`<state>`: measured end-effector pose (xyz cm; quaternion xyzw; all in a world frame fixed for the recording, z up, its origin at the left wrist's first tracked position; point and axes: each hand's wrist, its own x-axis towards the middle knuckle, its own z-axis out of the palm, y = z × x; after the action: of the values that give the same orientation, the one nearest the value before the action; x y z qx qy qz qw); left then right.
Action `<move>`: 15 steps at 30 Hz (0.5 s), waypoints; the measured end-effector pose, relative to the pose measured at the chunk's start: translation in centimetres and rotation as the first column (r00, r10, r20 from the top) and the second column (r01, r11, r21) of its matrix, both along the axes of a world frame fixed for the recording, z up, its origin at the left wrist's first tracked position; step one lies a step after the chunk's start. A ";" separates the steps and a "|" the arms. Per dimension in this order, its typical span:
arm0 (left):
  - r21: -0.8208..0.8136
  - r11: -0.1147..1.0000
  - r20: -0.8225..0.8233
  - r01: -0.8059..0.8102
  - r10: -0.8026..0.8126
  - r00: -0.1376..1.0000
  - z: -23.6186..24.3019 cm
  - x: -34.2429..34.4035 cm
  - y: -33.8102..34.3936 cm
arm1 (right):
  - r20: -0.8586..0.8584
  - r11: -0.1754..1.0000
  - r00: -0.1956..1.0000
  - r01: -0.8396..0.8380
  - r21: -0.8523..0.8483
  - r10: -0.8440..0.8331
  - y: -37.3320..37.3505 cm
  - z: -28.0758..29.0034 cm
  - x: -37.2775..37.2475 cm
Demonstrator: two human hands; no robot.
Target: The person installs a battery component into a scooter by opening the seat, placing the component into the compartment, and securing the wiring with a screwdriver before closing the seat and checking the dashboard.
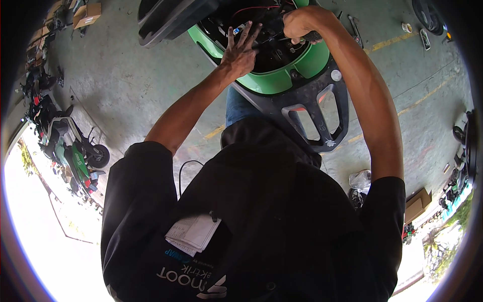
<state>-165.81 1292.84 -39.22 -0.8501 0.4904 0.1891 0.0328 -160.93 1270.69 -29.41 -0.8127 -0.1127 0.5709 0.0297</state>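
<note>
Below me is a green scooter body (274,80) with its under-seat compartment open, dark inside, with wires and parts in it. My left hand (241,56) reaches over the near left rim, its fingers spread and holding nothing. On the far right side of the opening, my right hand (306,22) is closed around a black ridged handle (313,36); the rest of that tool is hidden. A thin red wire (256,8) runs across the far part of the compartment. The raised black seat (171,22) stands at the left of the opening.
A black rear rack (324,121) juts from the scooter toward me. Metal tools (355,31) lie on the floor at right, near a small round tub (406,27). Another green scooter (75,151) and scattered parts line the left side. A cardboard box (86,15) sits far left.
</note>
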 end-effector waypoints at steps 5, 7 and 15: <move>-0.129 0.991 0.066 -0.029 0.038 0.997 -1.1 -0.5 1.2 | 0.027 0.994 0.995 0.093 -0.048 -0.092 1.0 1.8 0.3; -0.208 0.978 0.109 -0.031 0.054 0.993 -1.7 -0.4 0.9 | 0.032 0.994 0.994 0.106 -0.015 -0.106 0.7 1.3 0.5; -0.121 0.991 0.003 -0.053 0.054 0.999 -1.3 -0.3 0.7 | -0.155 0.993 0.981 0.118 -0.024 -0.120 -0.8 -1.1 2.2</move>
<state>-166.12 1293.58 -40.54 -0.8639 0.4780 0.1573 -0.0222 -158.73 1269.85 -30.49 -0.7710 -0.0569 0.6308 0.0667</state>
